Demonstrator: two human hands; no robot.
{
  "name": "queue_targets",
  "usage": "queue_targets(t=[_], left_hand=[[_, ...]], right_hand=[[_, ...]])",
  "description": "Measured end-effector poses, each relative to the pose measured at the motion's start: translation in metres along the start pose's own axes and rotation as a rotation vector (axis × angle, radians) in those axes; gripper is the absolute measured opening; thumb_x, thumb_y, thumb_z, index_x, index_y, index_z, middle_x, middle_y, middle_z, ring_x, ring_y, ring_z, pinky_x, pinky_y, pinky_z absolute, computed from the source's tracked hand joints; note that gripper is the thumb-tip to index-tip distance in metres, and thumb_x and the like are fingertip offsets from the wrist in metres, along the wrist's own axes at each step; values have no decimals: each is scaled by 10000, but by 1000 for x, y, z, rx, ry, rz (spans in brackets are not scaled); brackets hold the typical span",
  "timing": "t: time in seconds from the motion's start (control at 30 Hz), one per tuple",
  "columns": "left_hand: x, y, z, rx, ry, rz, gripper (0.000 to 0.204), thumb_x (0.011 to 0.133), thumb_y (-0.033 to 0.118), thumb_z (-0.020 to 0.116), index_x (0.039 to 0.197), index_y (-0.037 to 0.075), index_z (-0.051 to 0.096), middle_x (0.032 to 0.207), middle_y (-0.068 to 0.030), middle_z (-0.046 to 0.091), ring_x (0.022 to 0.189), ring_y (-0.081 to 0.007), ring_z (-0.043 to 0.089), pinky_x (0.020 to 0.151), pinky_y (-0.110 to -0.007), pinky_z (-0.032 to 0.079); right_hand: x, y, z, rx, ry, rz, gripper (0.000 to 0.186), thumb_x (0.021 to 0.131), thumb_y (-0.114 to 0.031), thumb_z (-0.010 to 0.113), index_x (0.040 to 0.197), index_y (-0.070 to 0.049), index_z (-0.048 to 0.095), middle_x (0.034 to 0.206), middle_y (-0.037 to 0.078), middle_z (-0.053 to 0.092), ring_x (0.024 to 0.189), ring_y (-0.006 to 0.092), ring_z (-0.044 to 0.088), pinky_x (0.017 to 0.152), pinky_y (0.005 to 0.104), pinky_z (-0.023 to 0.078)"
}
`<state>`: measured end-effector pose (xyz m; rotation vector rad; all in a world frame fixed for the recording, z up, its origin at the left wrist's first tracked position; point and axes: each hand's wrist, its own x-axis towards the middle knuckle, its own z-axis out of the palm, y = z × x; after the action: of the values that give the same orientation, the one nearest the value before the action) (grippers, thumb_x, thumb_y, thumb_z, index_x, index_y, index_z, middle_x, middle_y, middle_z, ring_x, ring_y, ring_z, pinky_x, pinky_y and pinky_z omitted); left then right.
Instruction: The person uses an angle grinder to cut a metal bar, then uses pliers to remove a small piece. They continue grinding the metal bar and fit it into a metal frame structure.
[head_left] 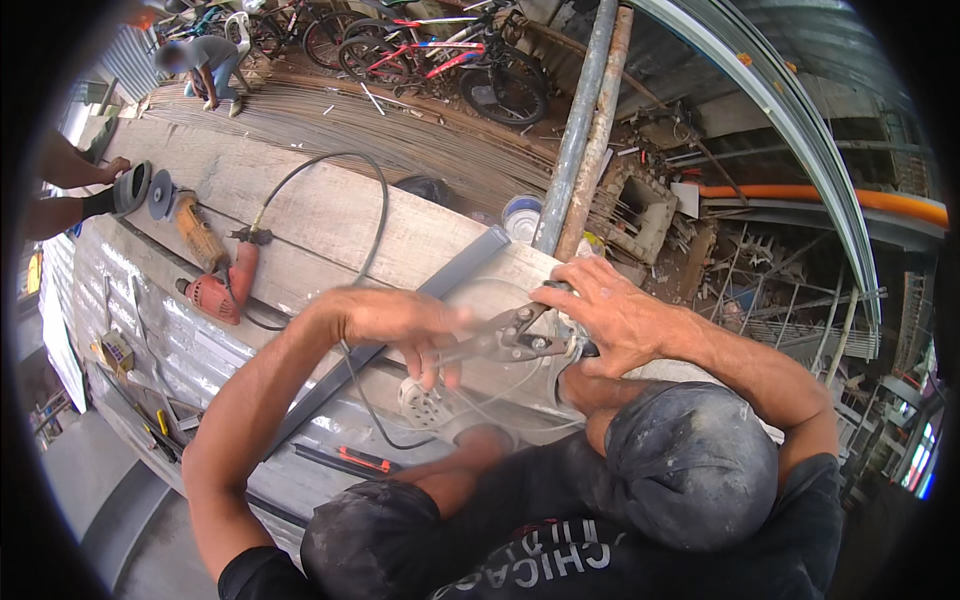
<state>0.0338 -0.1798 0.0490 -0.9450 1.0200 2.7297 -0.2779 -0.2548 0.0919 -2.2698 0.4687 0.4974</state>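
Note:
My right hand point(615, 310) is closed around the dark handles of a pair of metal snips point(522, 338). Their blades point left, toward my left hand point(405, 322). That hand is bent at the wrist over the boards, its fingers hanging down near the blade tips. Motion smears those fingers, so whether they pinch anything is unclear. Just below them lies a round white socket point(424, 402) with dark holes, its pale cord looping toward my feet. A long grey metal strip point(340, 385) runs diagonally across the boards beneath my left forearm.
A red drill point(222, 292) and a yellow angle grinder point(197, 232) lie left of my arm, beside a black cable point(384, 205). A red-and-black cutter point(366, 459) rests near my knee. Another person's foot point(128, 188) stands at the left edge; upright pipes point(583, 130) rise ahead.

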Motion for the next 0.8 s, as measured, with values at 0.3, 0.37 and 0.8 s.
queue_targets(t=[0.3,0.37,0.8], left_hand=[[107,-118,-25,1027,1215,19,621,787,269,772,1288,6,515,1198,-206,560,1135,-376,569,902,-481,509],[119,-134,-30,958,1254,17,576,765,197,755,1249,11,505,1169,-205,564,1074,-400,592,866,-489,519],[62,-108,32,689,1195,152,441,748,114,666,1142,40,483,1014,-206,664,837,-448,658,715,-528,531]], right_hand=[[-41,95,1,301,-65,408,719,670,-85,680,1361,-48,485,1269,219,561,1235,397,536,1069,457,421],[-35,110,-12,153,-87,381,745,665,-90,686,1379,-60,477,1261,210,538,1223,391,527,1050,454,428],[14,100,-72,-163,-118,208,804,603,-139,696,1391,-117,542,1117,150,512,1058,337,552,903,464,469]])
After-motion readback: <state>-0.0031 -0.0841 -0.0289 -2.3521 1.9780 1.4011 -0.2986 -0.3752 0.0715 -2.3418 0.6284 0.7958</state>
